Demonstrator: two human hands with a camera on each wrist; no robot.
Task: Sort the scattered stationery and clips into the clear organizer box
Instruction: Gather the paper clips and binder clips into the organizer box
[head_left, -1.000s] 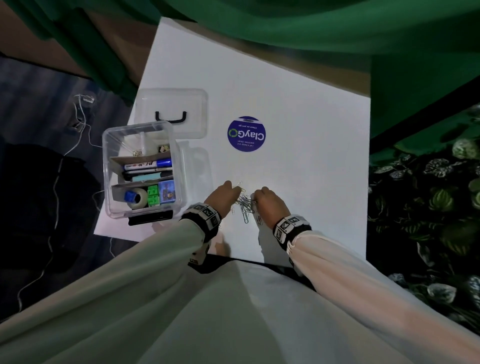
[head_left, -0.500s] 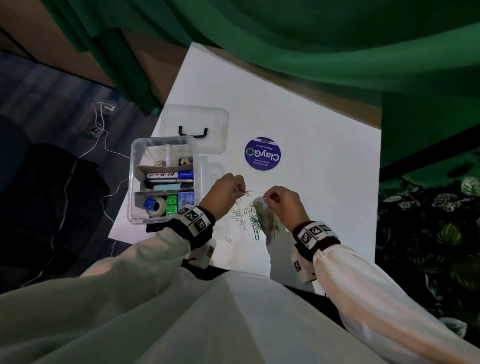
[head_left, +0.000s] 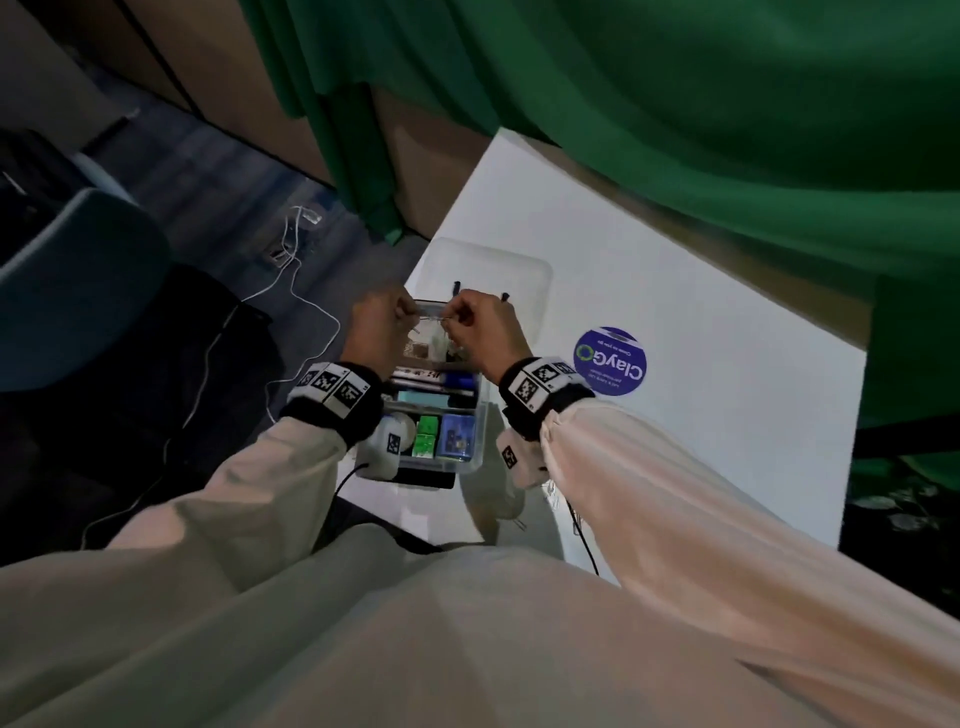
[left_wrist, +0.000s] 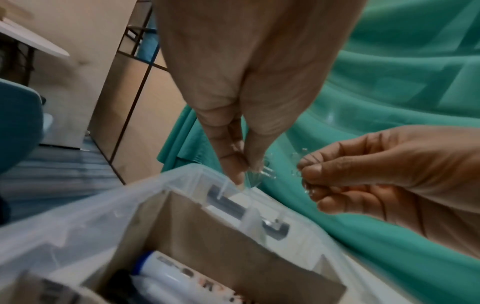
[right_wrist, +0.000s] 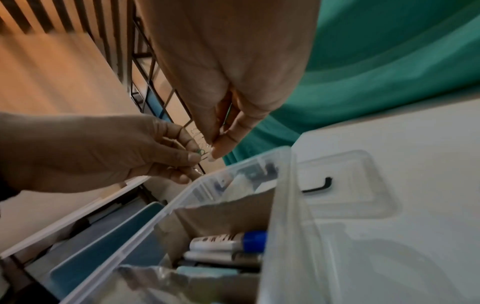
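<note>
Both hands hover over the far compartment of the clear organizer box (head_left: 480, 415). My left hand (head_left: 408, 318) pinches a few metal paper clips (left_wrist: 267, 172) between thumb and fingertips, just above the box rim (left_wrist: 182, 174). My right hand (head_left: 453, 323) pinches more paper clips (right_wrist: 200, 139) close beside it. In the left wrist view my left hand (left_wrist: 244, 170) points down and my right hand (left_wrist: 306, 170) comes in from the right. The right wrist view has my right hand (right_wrist: 215, 148) above my left hand (right_wrist: 192, 158). Inside the box lie a blue-capped marker (right_wrist: 228, 240) and green blocks (head_left: 426, 436).
The clear lid (head_left: 493, 270) with a black handle lies on the white table just beyond the box. A purple round sticker (head_left: 610, 361) sits to the right. A few loose clips (head_left: 553, 493) lie near my right wrist. Green cloth (head_left: 675, 130) hangs behind; the table edge is left of the box.
Both hands lifted from the clip pile on the table and moved left and away, carrying clips over the box's far compartment. The head camera swung left.
</note>
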